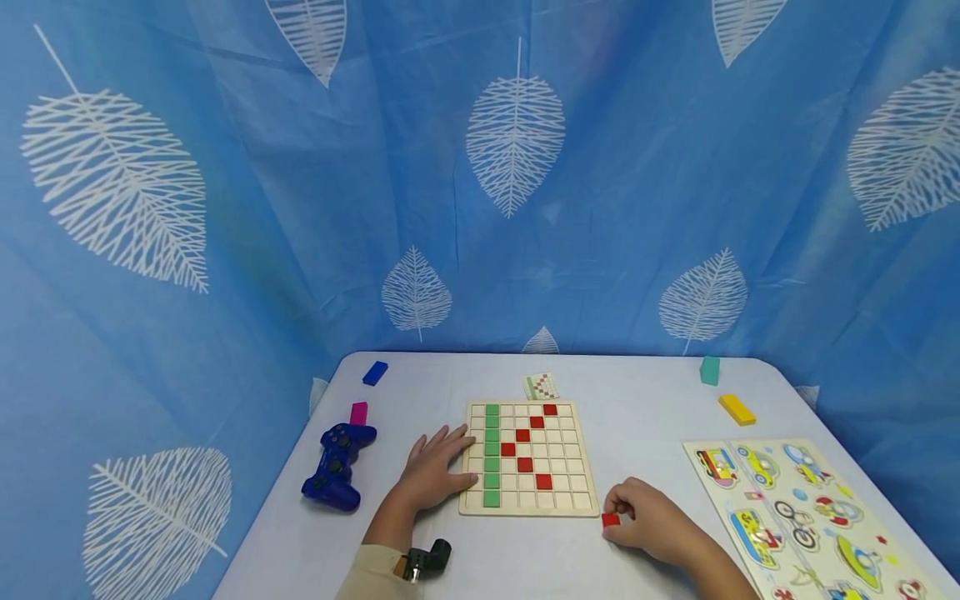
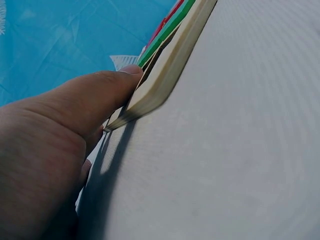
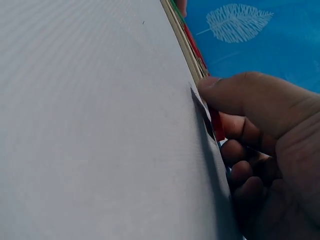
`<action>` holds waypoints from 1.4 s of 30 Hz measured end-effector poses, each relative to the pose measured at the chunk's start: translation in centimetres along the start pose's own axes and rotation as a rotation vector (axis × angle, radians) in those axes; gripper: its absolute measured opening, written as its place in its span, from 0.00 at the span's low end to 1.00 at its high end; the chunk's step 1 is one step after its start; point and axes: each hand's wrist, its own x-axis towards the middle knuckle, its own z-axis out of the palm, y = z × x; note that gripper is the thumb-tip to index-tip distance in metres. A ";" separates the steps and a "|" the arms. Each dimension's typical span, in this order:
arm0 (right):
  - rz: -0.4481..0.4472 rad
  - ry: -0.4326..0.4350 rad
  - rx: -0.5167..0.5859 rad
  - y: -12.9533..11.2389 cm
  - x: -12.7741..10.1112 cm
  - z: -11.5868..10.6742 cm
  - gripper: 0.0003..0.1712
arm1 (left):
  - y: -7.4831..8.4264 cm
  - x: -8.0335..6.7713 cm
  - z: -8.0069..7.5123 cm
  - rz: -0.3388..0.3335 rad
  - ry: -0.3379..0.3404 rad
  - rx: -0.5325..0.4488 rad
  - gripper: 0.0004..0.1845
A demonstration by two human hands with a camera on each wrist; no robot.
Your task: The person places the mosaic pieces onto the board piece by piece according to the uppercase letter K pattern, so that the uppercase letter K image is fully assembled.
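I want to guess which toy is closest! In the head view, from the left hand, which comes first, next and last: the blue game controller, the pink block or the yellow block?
From the left hand:
1. Blue game controller, just to its left.
2. Pink block, farther back on the left.
3. Yellow block, far across on the right side.

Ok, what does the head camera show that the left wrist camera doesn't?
Only the head view shows the right hand pinching a red tile just off the board's near right corner, plus the blue game controller, the vehicle puzzle, the pattern card and the loose blocks at the far edge. Only the left wrist view shows, close up, the thumb pressed against the board's side edge. Both show the left hand steadying the wooden grid board on the white table, with the green and red tiles.
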 end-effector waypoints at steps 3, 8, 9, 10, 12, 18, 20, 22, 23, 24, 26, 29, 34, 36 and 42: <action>-0.017 -0.014 0.024 0.1 0.0 -0.1 0.17 | 0.0 0.1 0.0 -0.005 0.000 -0.001 0.38; -0.031 0.005 0.106 -0.5 0.2 -0.1 0.17 | 0.0 0.1 -0.1 -0.009 -0.001 -0.001 0.38; -0.034 0.019 0.122 -0.8 0.3 0.0 0.17 | 0.0 0.1 -0.1 -0.006 -0.001 -0.003 0.38; -0.036 0.033 0.133 -1.1 0.4 0.1 0.17 | 0.0 0.0 -0.2 -0.004 -0.002 -0.006 0.38; -0.038 0.065 0.143 -1.9 0.7 0.4 0.17 | -0.1 0.0 -0.2 0.000 -0.005 -0.008 0.38; -0.042 0.108 0.130 -4.2 2.0 1.3 0.16 | -0.1 -0.1 -0.2 0.006 -0.005 -0.008 0.38; -0.049 0.114 0.113 -4.8 2.3 1.7 0.16 | 0.0 -0.1 -0.2 0.006 -0.005 -0.012 0.38; -0.057 0.114 0.095 -5.2 2.7 2.0 0.16 | 0.0 -0.1 -0.2 0.005 -0.006 -0.011 0.38; -0.059 0.114 0.090 -5.4 2.8 2.2 0.16 | 0.0 -0.1 -0.2 0.005 -0.007 -0.010 0.38; -0.061 0.113 0.087 -5.5 3.0 2.3 0.16 | 0.0 -0.1 -0.2 0.005 -0.008 -0.008 0.38; -0.067 0.109 0.078 -5.6 3.3 2.7 0.16 | 0.0 -0.1 -0.2 0.006 -0.007 -0.006 0.38; -0.072 0.098 0.071 -5.7 3.6 3.0 0.15 | 0.1 -0.2 -0.3 0.007 -0.007 -0.006 0.38; -0.060 0.076 0.018 -5.9 3.8 3.3 0.15 | 0.1 -0.1 -0.3 0.001 -0.012 -0.008 0.38; -0.050 0.072 -0.008 -5.9 3.9 3.4 0.15 | 0.1 -0.2 -0.3 0.000 -0.013 -0.010 0.38; -0.030 0.062 -0.049 -5.9 4.1 3.4 0.15 | 0.1 -0.2 -0.2 -0.003 -0.012 -0.012 0.38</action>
